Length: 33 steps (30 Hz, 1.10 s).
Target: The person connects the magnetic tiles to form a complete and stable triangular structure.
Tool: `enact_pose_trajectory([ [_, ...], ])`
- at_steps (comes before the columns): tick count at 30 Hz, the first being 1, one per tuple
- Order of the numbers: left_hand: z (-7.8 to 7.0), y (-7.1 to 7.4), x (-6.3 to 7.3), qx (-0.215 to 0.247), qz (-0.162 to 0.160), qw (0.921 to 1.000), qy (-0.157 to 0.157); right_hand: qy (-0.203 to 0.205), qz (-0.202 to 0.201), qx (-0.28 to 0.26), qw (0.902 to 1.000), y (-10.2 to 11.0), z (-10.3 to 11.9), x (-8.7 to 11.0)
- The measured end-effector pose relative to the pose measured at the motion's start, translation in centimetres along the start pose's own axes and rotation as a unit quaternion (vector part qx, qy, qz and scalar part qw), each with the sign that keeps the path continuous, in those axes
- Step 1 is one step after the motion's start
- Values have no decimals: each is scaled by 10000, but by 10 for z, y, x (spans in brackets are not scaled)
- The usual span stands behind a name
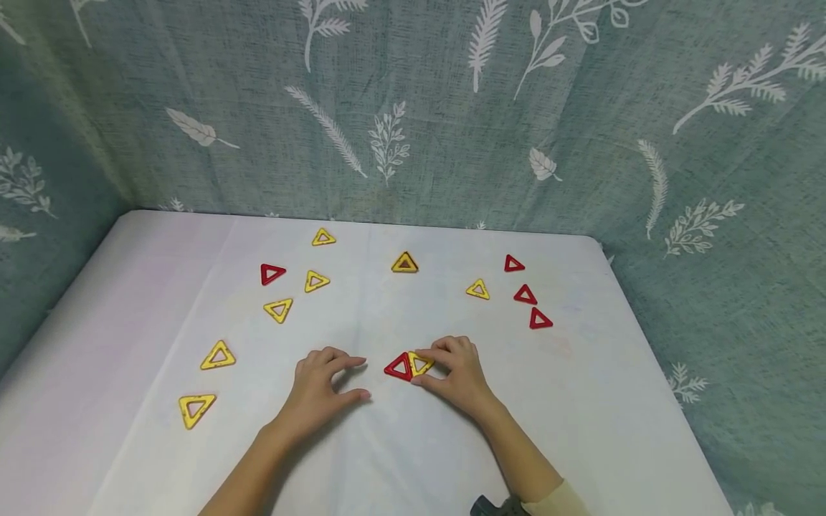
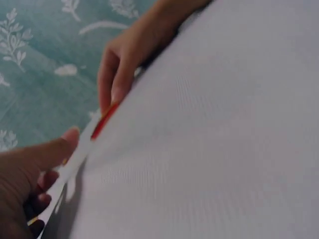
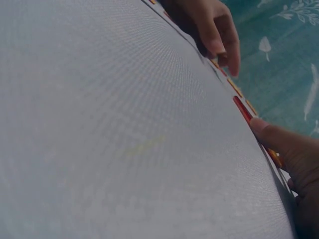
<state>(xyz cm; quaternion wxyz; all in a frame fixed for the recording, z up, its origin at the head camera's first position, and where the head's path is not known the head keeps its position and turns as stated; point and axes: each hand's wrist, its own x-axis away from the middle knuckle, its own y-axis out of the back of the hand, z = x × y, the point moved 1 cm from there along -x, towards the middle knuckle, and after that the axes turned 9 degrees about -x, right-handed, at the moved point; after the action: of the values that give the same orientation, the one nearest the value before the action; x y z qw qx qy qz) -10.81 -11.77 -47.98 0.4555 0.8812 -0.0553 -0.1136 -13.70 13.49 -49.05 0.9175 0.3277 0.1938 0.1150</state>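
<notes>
A green leaf-print cloth (image 1: 439,143) hangs beyond the central red triangular frame (image 1: 408,367), and a white-covered table (image 1: 581,430) lies beneath it. Left of that frame, the left hand (image 1: 323,385) is empty, thumb and fingers spread apart. Right of it, the right hand (image 1: 458,371) pinches a yellow triangular frame (image 1: 423,371) edge to edge against it. Farther left lie five yellow triangles (image 1: 218,364) and a red triangle (image 1: 264,274); farther right, three red triangles (image 1: 540,325) and a yellow triangle (image 1: 477,294).
</notes>
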Motion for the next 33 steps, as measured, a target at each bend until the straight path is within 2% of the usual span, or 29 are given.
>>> enact_pose_trajectory([
  [5,13,11,11,-288,-458,9982,-243,-6,-26,-22,10000,1,0,-1],
  [9,21,20,16,-522,-947,9930,-478,36,-33,-41,10000,1,0,-2],
  [12,29,31,20,-632,-1221,9891,-519,75,-35,-87,9999,0,-1,-2],
  [18,46,56,34,-603,-1481,9869,-207,275,-132,-62,9995,-2,1,-2],
  [25,67,80,54,-131,-1782,9837,201,301,-159,-100,9994,-2,1,-2],
  [30,81,95,67,183,-1884,9816,262,333,-175,-84,9993,-2,0,-1],
  [33,90,104,73,262,-1830,9823,287,337,-196,-93,9992,-2,-1,-1],
])
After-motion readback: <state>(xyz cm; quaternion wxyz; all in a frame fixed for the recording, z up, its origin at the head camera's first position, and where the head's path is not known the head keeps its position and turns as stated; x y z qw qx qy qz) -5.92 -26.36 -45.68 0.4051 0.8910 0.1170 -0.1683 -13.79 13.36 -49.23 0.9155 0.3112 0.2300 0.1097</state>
